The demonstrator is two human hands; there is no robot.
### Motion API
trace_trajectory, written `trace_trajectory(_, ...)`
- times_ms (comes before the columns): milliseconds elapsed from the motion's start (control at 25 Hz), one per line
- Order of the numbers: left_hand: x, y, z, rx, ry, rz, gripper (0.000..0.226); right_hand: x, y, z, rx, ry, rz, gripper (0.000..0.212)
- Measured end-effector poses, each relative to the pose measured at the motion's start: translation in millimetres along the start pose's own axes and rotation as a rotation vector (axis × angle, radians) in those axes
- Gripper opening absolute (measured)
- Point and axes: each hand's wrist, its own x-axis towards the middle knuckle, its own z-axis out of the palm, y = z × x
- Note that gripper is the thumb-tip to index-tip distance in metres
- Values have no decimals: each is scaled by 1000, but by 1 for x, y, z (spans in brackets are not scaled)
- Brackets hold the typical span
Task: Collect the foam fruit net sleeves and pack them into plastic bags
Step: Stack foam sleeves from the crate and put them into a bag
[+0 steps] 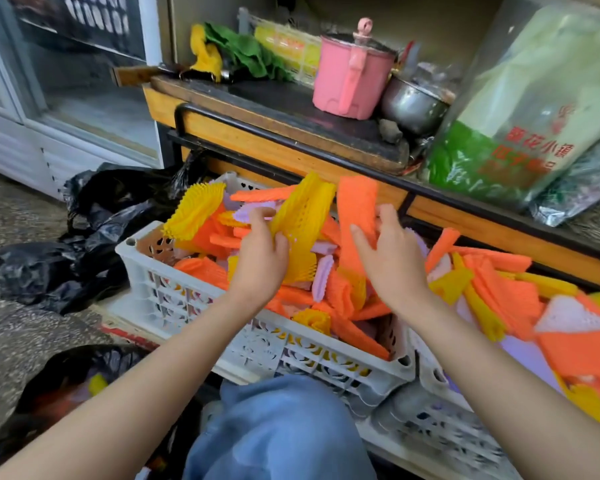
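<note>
Sleeves [303,209] in hands [261,259] (over crate [167,289])

net sleeves [302,209]: soft foam, matt, bumpy, full of little holes like a net.
basket [167,289]: hard white plastic, smooth, a bit shiny, with cut-out holes in its walls.
black bags [84,258]: thin plastic, shiny and crinkly.
pink pot [340,81]: smooth and dull; plastic or painted metal, hard to tell.
bowl [409,105]: grey metal, a dull shine, stained.
table edge [257,140]: brown wood, smooth.
big bag [520,98]: clear plastic, glossy, wrinkled.
floor [14,334]: rough, speckled stone.
trousers [278,427]: blue cloth, soft, matt.
door [84,64]: glass, smooth, shiny.
</note>
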Motion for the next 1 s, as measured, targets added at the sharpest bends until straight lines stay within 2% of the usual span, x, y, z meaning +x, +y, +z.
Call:
trace_trajectory(160, -21, 29, 12, -390, -182, -178, 26, -18, -20, -1, 253, -267, -78, 50)
trace_trajectory(240, -27, 31, 9, -493, -217, -185, 35, -26, -27, -6, 327, -323, -145, 43)
trace_trajectory(360, -25, 22, -3, -383, -161, -121, 36, -32, -29, -14, 411, -373, -167, 32)
trace_trajectory(440, -21, 17, -13, -330, -119, -166, 31, -27, -19, -14, 352, -342, -107, 33)
trace_trajectory(520, -17, 12, -22, -320, -113, -193, 25, -23, -1, -9, 223, -335, 10, 45)
trace_trajectory(600, -13, 7, -29, -314, -131, -197, 19, -24, 15, 1, 101, -420, 160, 62)
trace_trajectory(720, -6, -4, -32, -304, -137, -206, 23, -32, 31, 26, 29, -510, 249, 79)
trace_trajectory(800, -4, -14, -28, -293, -141, -238, 31, -35, 39, 40, 18, -508, 255, 69)
trace_trajectory(920, -3, -29, -17, -260, -155, -269, 41, -36, 40, 39, -59, -471, 280, 28)
trace_trajectory(1000, -7, -35, -10, -255, -146, -289, 41, -35, 38, 32, -94, -449, 302, 21)
